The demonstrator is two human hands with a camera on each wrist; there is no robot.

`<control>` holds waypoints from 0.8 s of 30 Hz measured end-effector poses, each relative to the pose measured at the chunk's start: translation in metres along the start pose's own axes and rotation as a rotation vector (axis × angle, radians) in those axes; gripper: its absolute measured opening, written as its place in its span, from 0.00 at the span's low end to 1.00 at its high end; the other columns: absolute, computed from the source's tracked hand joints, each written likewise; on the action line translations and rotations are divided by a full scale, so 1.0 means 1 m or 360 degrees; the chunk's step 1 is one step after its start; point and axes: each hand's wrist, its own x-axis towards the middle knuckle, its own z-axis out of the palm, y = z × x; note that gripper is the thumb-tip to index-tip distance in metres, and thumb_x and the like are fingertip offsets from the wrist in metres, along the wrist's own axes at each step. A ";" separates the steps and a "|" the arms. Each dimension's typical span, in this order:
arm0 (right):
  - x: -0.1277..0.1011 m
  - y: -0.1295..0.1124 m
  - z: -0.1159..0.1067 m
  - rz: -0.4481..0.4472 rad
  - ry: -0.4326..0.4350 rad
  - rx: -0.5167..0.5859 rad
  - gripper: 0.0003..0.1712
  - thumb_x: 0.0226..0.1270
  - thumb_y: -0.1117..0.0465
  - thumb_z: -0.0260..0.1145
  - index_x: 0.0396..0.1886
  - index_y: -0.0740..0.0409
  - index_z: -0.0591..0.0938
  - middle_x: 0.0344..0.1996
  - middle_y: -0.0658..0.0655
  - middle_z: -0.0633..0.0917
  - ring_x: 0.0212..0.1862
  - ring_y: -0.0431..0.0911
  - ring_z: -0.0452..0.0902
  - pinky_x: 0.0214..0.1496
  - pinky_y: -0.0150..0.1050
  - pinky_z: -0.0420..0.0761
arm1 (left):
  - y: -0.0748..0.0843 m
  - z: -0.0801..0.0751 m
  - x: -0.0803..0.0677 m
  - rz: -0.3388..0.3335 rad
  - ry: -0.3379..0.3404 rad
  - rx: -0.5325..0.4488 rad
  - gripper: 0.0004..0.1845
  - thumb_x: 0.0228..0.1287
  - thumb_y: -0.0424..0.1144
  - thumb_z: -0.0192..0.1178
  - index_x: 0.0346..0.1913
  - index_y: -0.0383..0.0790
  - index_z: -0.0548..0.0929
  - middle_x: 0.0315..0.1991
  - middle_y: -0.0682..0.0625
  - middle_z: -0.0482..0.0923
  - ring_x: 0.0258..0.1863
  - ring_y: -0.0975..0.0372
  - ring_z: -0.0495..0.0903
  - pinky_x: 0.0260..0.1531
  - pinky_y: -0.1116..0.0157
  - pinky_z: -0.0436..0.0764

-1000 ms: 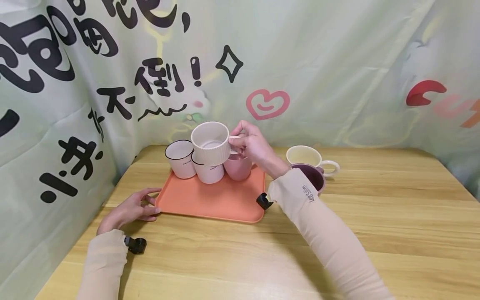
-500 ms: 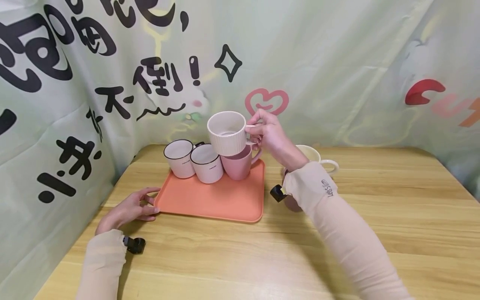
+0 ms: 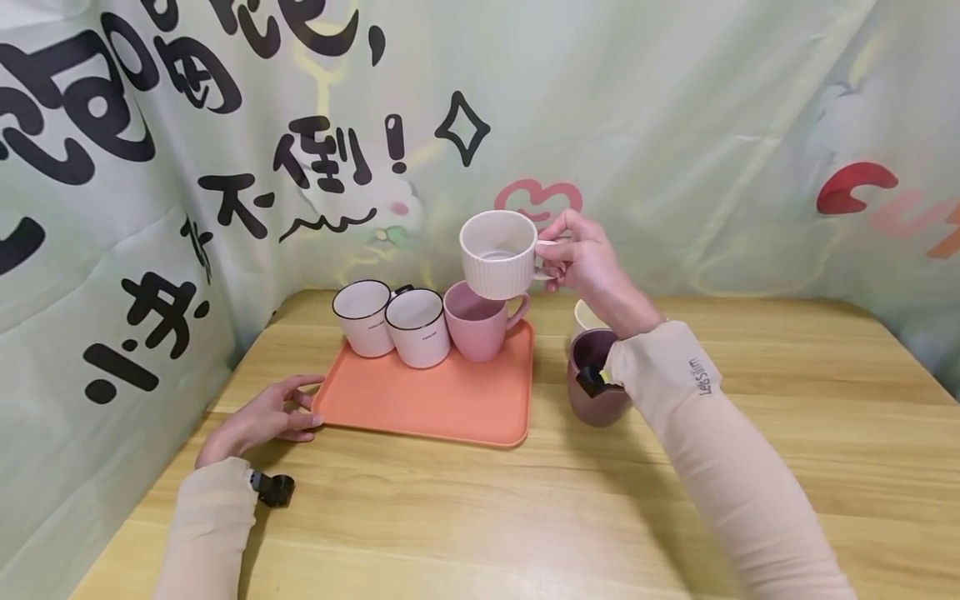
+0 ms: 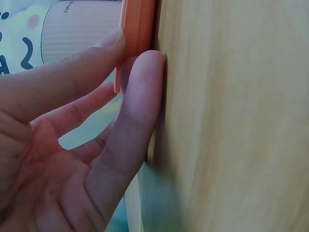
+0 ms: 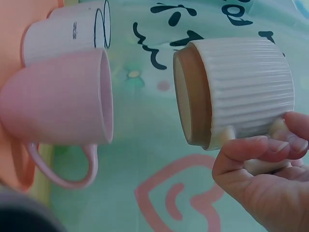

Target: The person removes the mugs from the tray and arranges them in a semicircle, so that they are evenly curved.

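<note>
Ribbed white mug hangs in the air, its handle pinched by the right hand; the left hand pinches the edge of the orange tray bearing two black-rimmed white mugs and a pink mug.

Ribbed mug: off-white, vertical ribs, tan base band. Tray: plain coral-orange. At tray's 11 o'clock, white mug, black rim, small dark lettering; second white mug at 12, same. Pink mug, 1 o'clock. Cream mug, 2. Plum mug, 3. Bench: yellowish woodgrain. Backdrop: pale green, black characters.
</note>
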 end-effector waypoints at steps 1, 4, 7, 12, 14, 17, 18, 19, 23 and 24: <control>-0.001 0.000 -0.003 0.0000 0.0003 0.0006 0.12 0.72 0.77 0.51 0.31 0.59 0.67 0.19 0.52 0.69 0.22 0.45 0.59 0.23 0.37 0.66 | 0.000 0.000 0.000 0.0001 0.0001 0.0002 0.39 0.68 0.24 0.63 0.76 0.23 0.53 0.48 0.33 0.69 0.38 0.55 0.84 0.39 0.59 0.89; -0.003 -0.001 -0.010 -0.0005 0.0022 0.0012 0.12 0.73 0.76 0.52 0.31 0.58 0.68 0.19 0.53 0.69 0.22 0.46 0.59 0.24 0.37 0.65 | -0.001 -0.001 0.000 0.0015 0.0002 0.0006 0.39 0.68 0.24 0.63 0.76 0.23 0.53 0.47 0.34 0.69 0.38 0.55 0.84 0.39 0.59 0.89; -0.005 -0.001 -0.018 -0.0009 0.0049 0.0009 0.11 0.73 0.75 0.52 0.31 0.58 0.68 0.19 0.53 0.69 0.22 0.46 0.59 0.24 0.37 0.66 | -0.001 -0.001 0.000 0.0027 0.0002 0.0001 0.39 0.68 0.23 0.62 0.76 0.23 0.53 0.47 0.34 0.69 0.38 0.55 0.84 0.39 0.59 0.89; -0.009 -0.002 -0.030 -0.0013 0.0071 0.0038 0.11 0.73 0.76 0.51 0.33 0.58 0.68 0.18 0.52 0.69 0.22 0.45 0.59 0.25 0.37 0.65 | -0.002 0.000 0.000 0.0028 0.0001 -0.0015 0.39 0.68 0.23 0.62 0.76 0.23 0.53 0.47 0.34 0.69 0.38 0.55 0.84 0.39 0.59 0.89; -0.010 -0.001 -0.035 -0.0014 0.0080 0.0045 0.11 0.73 0.77 0.51 0.33 0.59 0.68 0.17 0.52 0.69 0.22 0.45 0.59 0.25 0.37 0.65 | -0.002 0.000 0.000 0.0024 0.0003 -0.0018 0.39 0.68 0.23 0.62 0.76 0.23 0.53 0.47 0.34 0.69 0.38 0.55 0.84 0.39 0.59 0.89; -0.011 -0.002 -0.041 -0.0016 0.0088 0.0064 0.11 0.73 0.77 0.50 0.33 0.59 0.68 0.18 0.52 0.70 0.22 0.45 0.60 0.25 0.37 0.65 | -0.001 0.000 -0.001 0.0016 0.0006 -0.0016 0.39 0.68 0.23 0.62 0.76 0.23 0.53 0.47 0.34 0.69 0.38 0.55 0.84 0.39 0.59 0.89; -0.011 -0.002 -0.043 -0.0019 0.0097 0.0065 0.11 0.73 0.77 0.50 0.33 0.60 0.68 0.18 0.52 0.71 0.22 0.45 0.60 0.25 0.36 0.65 | -0.001 0.000 -0.001 0.0014 0.0006 -0.0014 0.39 0.68 0.24 0.62 0.76 0.23 0.53 0.47 0.34 0.69 0.38 0.55 0.84 0.39 0.59 0.89; -0.012 -0.001 -0.045 -0.0023 0.0100 0.0080 0.11 0.73 0.78 0.50 0.33 0.60 0.68 0.18 0.53 0.71 0.22 0.45 0.60 0.25 0.36 0.65 | -0.001 0.000 -0.001 0.0013 0.0006 -0.0013 0.39 0.68 0.24 0.63 0.76 0.23 0.53 0.47 0.33 0.69 0.38 0.55 0.84 0.39 0.59 0.89; -0.014 -0.001 -0.055 -0.0042 0.0120 0.0125 0.12 0.73 0.79 0.50 0.33 0.60 0.69 0.18 0.53 0.71 0.22 0.45 0.60 0.24 0.36 0.65 | -0.001 -0.001 -0.001 0.0019 0.0004 -0.0010 0.39 0.68 0.24 0.63 0.76 0.23 0.53 0.47 0.33 0.69 0.38 0.55 0.84 0.39 0.60 0.89; -0.014 0.000 -0.057 -0.0046 0.0129 0.0136 0.12 0.73 0.79 0.49 0.33 0.60 0.69 0.18 0.53 0.71 0.22 0.45 0.60 0.24 0.36 0.65 | -0.001 -0.001 -0.001 0.0019 0.0005 -0.0012 0.39 0.68 0.24 0.63 0.76 0.23 0.53 0.47 0.34 0.69 0.38 0.56 0.84 0.38 0.60 0.89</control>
